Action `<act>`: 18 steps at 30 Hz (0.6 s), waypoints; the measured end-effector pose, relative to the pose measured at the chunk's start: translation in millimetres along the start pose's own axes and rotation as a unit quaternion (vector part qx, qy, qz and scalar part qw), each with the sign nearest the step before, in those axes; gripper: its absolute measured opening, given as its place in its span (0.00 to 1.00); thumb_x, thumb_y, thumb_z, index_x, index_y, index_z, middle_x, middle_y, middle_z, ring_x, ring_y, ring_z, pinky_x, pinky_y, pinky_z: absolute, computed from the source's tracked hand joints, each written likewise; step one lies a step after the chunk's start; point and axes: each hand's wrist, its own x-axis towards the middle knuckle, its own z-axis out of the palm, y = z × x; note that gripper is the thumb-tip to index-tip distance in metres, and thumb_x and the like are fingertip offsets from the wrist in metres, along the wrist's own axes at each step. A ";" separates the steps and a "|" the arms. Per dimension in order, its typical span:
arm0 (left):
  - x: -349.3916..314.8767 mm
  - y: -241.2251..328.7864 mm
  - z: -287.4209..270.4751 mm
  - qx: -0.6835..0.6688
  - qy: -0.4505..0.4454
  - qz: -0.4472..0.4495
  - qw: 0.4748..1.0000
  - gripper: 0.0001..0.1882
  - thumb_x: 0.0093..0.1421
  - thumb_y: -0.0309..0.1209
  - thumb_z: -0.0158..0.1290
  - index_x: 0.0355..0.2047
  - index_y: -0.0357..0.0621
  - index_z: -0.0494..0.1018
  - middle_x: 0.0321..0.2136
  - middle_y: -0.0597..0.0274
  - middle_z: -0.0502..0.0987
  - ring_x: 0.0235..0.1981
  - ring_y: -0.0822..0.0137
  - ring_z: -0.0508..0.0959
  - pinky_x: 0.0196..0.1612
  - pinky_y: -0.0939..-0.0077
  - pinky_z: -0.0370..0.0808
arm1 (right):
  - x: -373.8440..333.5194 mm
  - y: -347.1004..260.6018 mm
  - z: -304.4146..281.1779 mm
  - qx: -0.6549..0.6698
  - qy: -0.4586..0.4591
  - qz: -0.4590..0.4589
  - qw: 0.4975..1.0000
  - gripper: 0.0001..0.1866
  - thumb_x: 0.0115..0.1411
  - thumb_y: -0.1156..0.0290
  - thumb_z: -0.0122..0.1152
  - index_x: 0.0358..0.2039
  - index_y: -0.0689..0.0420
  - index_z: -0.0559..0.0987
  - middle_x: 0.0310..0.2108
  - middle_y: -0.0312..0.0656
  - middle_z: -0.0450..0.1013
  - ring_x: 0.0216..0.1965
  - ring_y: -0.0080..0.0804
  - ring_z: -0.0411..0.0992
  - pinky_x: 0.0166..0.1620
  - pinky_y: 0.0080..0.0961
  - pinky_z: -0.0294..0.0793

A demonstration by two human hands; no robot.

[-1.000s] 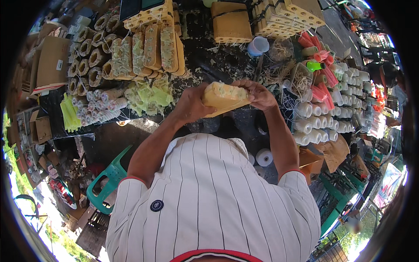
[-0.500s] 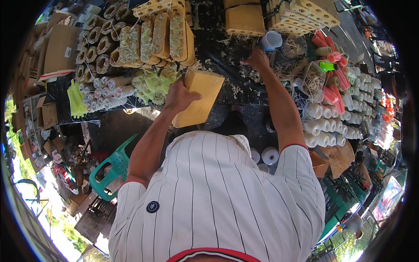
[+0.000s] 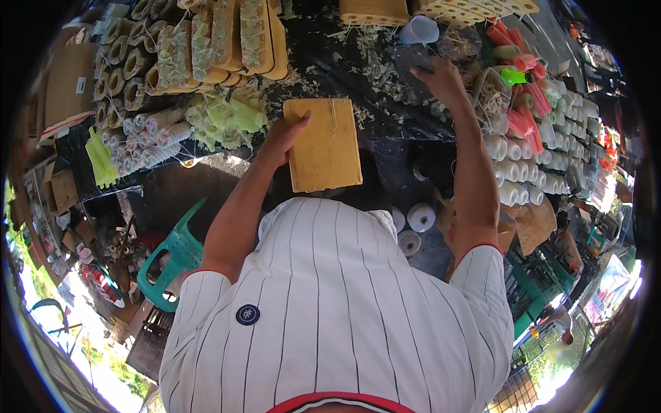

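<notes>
My left hand (image 3: 284, 140) grips the left edge of a flat yellow block (image 3: 327, 151), with the thumb across its broad face. The block stands tilted near the table's front edge, its broad face toward me. A thin pale strand hangs on the upper part of that face. Over the black-covered tabletop (image 3: 323, 76), my right hand (image 3: 442, 82) has its fingers apart and I see nothing held in it. It is nearest to a translucent white cup (image 3: 418, 31), just beyond the fingertips. Pale scraps and shavings lie scattered on the black cover.
Yellow blocks with green-white scraps (image 3: 258, 38) stand at the back left, beside hollow brown tubes (image 3: 138, 62) and pale green pieces (image 3: 227, 117). White thread spools (image 3: 509, 168) and red-pink tubes (image 3: 523, 117) crowd the right. A green plastic chair (image 3: 175, 258) stands lower left.
The yellow block has turned more upright and swung to the right, its face now square toward me. My right hand has shifted to the right, and the view has moved.
</notes>
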 end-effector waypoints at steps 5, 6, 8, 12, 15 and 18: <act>20.7 -22.7 -14.9 -0.095 -0.018 -0.026 0.995 0.38 0.67 0.60 0.57 0.60 0.38 0.73 0.50 0.55 0.81 0.46 0.60 0.83 0.47 0.60 0.81 | -87.2 -21.4 28.9 -0.045 0.038 -0.172 0.983 0.22 0.62 0.77 0.58 0.58 0.61 0.77 0.46 0.57 0.81 0.49 0.58 0.80 0.52 0.50 0.78; 16.0 -18.8 -9.7 -0.114 -0.011 -0.023 0.993 0.37 0.68 0.60 0.55 0.60 0.38 0.73 0.49 0.55 0.81 0.46 0.59 0.84 0.47 0.58 0.82 | -111.7 -27.2 46.5 0.021 0.041 -0.270 0.962 0.24 0.61 0.79 0.57 0.59 0.59 0.77 0.49 0.54 0.81 0.50 0.58 0.80 0.55 0.49 0.78; 12.2 -21.3 -8.7 -0.135 -0.001 -0.027 0.991 0.37 0.69 0.61 0.53 0.60 0.38 0.73 0.49 0.55 0.81 0.46 0.58 0.84 0.47 0.56 0.82 | -158.1 -54.3 78.8 -0.138 0.036 -0.407 0.902 0.29 0.60 0.80 0.57 0.63 0.55 0.76 0.58 0.48 0.76 0.55 0.56 0.77 0.60 0.49 0.76; 18.5 -26.6 -13.1 -0.141 -0.013 -0.029 0.990 0.38 0.70 0.61 0.52 0.61 0.38 0.72 0.51 0.54 0.80 0.47 0.59 0.83 0.48 0.57 0.82 | -171.5 -96.5 117.7 -0.098 -0.115 -0.310 0.939 0.33 0.60 0.76 0.58 0.68 0.50 0.72 0.62 0.44 0.72 0.63 0.51 0.71 0.61 0.53 0.76; 12.9 -14.2 -11.3 -0.130 -0.025 -0.025 0.991 0.36 0.71 0.60 0.52 0.61 0.38 0.72 0.51 0.53 0.80 0.47 0.59 0.83 0.48 0.58 0.83 | -131.9 -100.9 150.5 -0.134 -0.023 -0.321 0.937 0.31 0.62 0.74 0.58 0.68 0.50 0.72 0.59 0.44 0.73 0.59 0.51 0.74 0.58 0.56 0.76; 12.7 -7.3 -17.4 -0.138 -0.049 -0.026 0.989 0.34 0.71 0.57 0.52 0.60 0.38 0.72 0.49 0.53 0.81 0.47 0.60 0.83 0.47 0.59 0.83 | -68.5 -101.1 164.6 -0.166 0.027 -0.304 0.938 0.29 0.63 0.72 0.60 0.66 0.51 0.72 0.56 0.45 0.74 0.54 0.52 0.77 0.56 0.54 0.77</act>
